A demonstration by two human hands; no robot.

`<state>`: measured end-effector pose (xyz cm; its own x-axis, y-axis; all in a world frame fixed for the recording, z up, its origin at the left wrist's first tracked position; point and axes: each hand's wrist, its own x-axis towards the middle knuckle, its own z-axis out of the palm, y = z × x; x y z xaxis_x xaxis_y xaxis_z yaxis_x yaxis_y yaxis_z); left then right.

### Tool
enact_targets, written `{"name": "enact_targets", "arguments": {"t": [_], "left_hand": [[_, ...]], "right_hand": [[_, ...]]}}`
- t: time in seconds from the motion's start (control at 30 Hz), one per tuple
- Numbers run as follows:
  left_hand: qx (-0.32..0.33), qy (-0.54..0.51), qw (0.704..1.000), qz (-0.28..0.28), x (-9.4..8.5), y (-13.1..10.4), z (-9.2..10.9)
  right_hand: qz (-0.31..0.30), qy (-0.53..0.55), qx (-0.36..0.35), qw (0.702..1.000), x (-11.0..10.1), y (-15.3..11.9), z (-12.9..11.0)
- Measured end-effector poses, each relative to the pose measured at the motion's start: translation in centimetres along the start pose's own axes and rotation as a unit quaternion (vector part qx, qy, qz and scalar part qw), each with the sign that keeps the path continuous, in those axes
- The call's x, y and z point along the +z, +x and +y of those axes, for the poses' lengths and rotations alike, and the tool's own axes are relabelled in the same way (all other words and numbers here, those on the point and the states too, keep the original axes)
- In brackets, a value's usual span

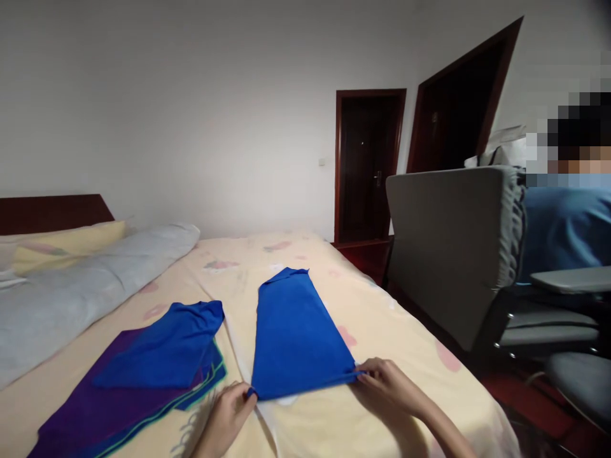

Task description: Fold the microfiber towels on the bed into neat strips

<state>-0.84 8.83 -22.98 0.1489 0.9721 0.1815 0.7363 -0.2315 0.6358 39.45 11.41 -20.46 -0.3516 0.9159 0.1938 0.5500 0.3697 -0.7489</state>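
Flat blue cloth [303, 334] pinched at both near corners

On the head view, the only one I have on my end, I see the flat blue cloth spread on the patterned bed [415, 343], straight ahead of me, its wider edge near and its narrower end pointing away. The far end has a small folded-over flap.

The left hand [231, 407] has its thumb and fingers closed on the near left corner. The right hand [389, 381] pinches the near right corner, its fingertips together on the hem. Between them the near edge runs almost straight, slanting up a little to the right.

To the left I can see a rumpled blue cloth [157, 359] lying over a purple cloth [95, 388], with bright green lines along the near side of the pile. Farther left lie a long grey bundle [100, 286] and a yellow pillow [71, 247], below a dark headboard [52, 213].

On my right, a person in a blue top [568, 229] is beside a grey chair [443, 248]. A dark door [365, 172] stands beyond the bed.
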Motion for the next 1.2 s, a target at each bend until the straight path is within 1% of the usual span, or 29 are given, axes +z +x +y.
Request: {"name": "enact_targets", "arguments": {"t": [0.1,0.2,0.27,0.33,0.4,0.5,0.6,0.73,0.83,0.97,1.1,1.2], "left_hand": [[0.004,0.001,1.000,0.017,-0.9,-0.6,0.9],[0.027,0.010,0.999,0.019,-0.7,-1.2,0.8],[0.041,0.014,0.999,0.000,-0.3,-1.6,0.5],[0.050,0.014,0.998,-0.025,0.0,-1.8,0.2],[0.042,-0.003,0.998,-0.041,0.1,-2.0,-0.2],[-0.008,-0.045,0.998,-0.051,0.3,-2.0,-0.7],[-0.044,-0.059,0.996,-0.042,0.7,-1.5,-1.2],[-0.049,-0.038,0.998,-0.019,1.6,-0.8,-1.1],[-0.042,0.011,0.999,-0.002,2.0,-0.5,-0.7],[-0.025,0.084,0.996,0.017,2.1,-0.5,-0.1],[-0.013,0.106,0.994,0.030,2.1,-1.0,-0.2],[0.026,0.134,0.988,0.069,1.9,-1.3,-0.3]], "right_hand": [[-0.026,0.022,0.035,0.999,0.0,-0.7,0.5],[-0.046,0.056,0.051,0.996,0.9,-1.4,1.0],[-0.069,0.071,0.047,0.994,1.4,-1.9,1.4],[-0.082,0.073,0.045,0.993,1.3,-2.2,1.9],[-0.087,0.066,0.048,0.993,1.0,-2.5,2.2],[-0.090,0.054,0.059,0.993,0.6,-2.4,2.5],[-0.077,0.053,0.069,0.993,0.9,-2.0,2.5],[-0.046,0.011,0.071,0.996,1.6,-1.3,2.3],[-0.025,-0.045,0.080,0.995,1.7,-1.0,2.2],[-0.011,-0.117,0.105,0.987,2.0,-0.9,2.1],[0.007,-0.181,0.131,0.975,2.6,-1.2,2.0],[0.022,-0.198,0.145,0.969,2.9,-1.4,2.0]]}}
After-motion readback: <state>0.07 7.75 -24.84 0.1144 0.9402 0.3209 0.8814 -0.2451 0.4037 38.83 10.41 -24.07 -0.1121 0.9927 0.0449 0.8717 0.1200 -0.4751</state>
